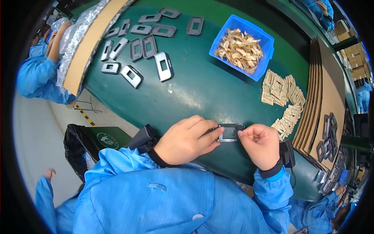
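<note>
A small dark plastic housing frame (230,133) with a rectangular window and a pale lower edge is held over the near side of the green table. My left hand (187,140) grips its left end between thumb and fingers. At the right end, my right hand (259,145) is closed, thumb and bent forefinger pinching the frame's edge; whether a small piece is also between them is hidden. Beyond my hands, several similar grey and silver housing frames (164,67) lie loosely at the far left of the table.
A blue bin (266,64) holds crumpled tan strips. Flat tan strips (278,89) lie in rows at the right, beside upright cardboard sheets (329,93). A cardboard edge (87,45) borders the far left. A black-lined trash bin (76,146) stands at lower left. Other people in blue work around.
</note>
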The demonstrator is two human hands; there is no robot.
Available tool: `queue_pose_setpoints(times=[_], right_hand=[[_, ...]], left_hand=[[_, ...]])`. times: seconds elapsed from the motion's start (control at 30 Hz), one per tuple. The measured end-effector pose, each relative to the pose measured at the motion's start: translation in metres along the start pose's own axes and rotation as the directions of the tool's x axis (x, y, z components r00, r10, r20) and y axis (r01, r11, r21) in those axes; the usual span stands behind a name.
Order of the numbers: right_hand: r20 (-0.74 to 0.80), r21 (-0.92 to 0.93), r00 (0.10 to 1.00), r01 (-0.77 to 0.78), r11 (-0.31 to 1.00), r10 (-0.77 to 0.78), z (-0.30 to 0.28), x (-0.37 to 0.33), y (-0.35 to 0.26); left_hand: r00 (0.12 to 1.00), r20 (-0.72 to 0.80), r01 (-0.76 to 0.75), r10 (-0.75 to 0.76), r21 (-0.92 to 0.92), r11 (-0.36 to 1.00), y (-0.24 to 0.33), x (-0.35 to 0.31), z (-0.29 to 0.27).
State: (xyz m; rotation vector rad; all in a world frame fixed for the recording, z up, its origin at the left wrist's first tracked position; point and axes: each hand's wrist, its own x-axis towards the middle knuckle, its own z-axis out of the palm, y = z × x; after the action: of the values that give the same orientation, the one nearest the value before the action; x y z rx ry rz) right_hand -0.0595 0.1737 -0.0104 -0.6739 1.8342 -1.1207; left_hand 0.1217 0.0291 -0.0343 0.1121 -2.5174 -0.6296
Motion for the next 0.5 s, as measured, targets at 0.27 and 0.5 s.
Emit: queue_pose_setpoints(times=[0.27,0.5], right_hand=[[-0.043,-0.203,0.974,0.209,0.957,-0.222,-0.004,-0.003,0.01],[-0.056,-0.162,0.98,0.18,0.97,-0.191,-0.005,-0.005,0.01]], left_hand=[[0.999,0.034,-0.043,0.042,0.038,0.998,0.008,-0.004,0.004],[0.998,0.016,-0.062,0.06,0.138,0.989,0.016,-0.008,0.009]])
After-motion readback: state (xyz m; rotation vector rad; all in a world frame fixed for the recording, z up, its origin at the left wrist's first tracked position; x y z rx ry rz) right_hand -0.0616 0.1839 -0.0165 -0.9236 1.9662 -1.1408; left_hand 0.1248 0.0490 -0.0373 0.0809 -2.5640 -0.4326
